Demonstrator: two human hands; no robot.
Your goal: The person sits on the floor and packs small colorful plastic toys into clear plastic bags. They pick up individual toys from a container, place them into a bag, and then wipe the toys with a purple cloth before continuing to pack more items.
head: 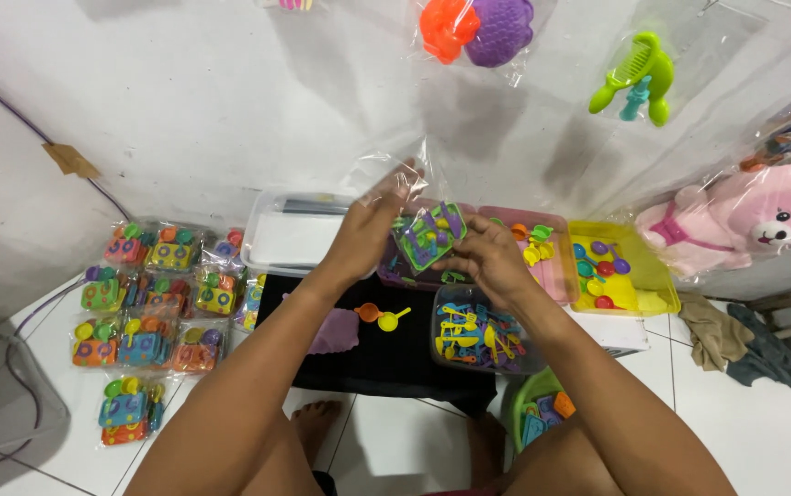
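White tiled floor against a scuffed white wall; person seated low, bare feet visible, working over a black cloth (386, 358) spread on the floor. Left hand (370, 228) pinches the upper edge of a clear plastic bag (414, 197), fingers closed on the film; likely holding the mouth up so the contents settle. Right hand (490, 257) is closed around the bag's lower part, supporting a green tray of small toy pieces (429, 234) inside it. Bag sits mid-air between both hands, above the bins. Containers, all within arm's reach: clear tub (483, 340) just under the right forearm, full of small blue, yellow and purple plastic utensils; pink bin (556, 257) behind it with yellow and orange pieces; yellow bin (639, 276) beside that, holding toy spoons in blue, red and purple; purple bin partly hidden behind the hands, contents can't tell. White lidded box (290, 234) on the left looks shut. Two loose toy scoops (382, 315), orange and yellow, lie on the cloth. Finished packs of toy sets (152, 303) lie in rows on the tiles at left, well apart from the bins. Bagged toys hang on the wall, including a pink plush bear (754, 225).
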